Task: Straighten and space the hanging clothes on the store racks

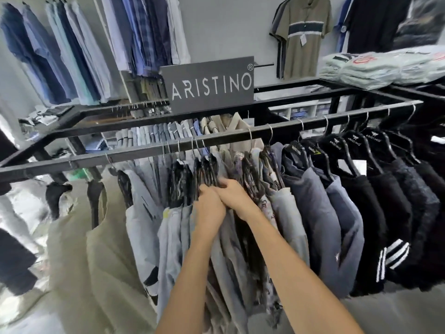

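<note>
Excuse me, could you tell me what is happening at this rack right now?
A person is sorting the rail. The left hand and right hand are pushed into the tightly bunched grey shirts in the middle; blur hides their grip. The dark tops at the right end hang evenly spaced.

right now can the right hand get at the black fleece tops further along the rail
Probably yes. The right hand is at the patterned shirts; the black fleece tops hang on its own side, with nothing in front of them.
</note>
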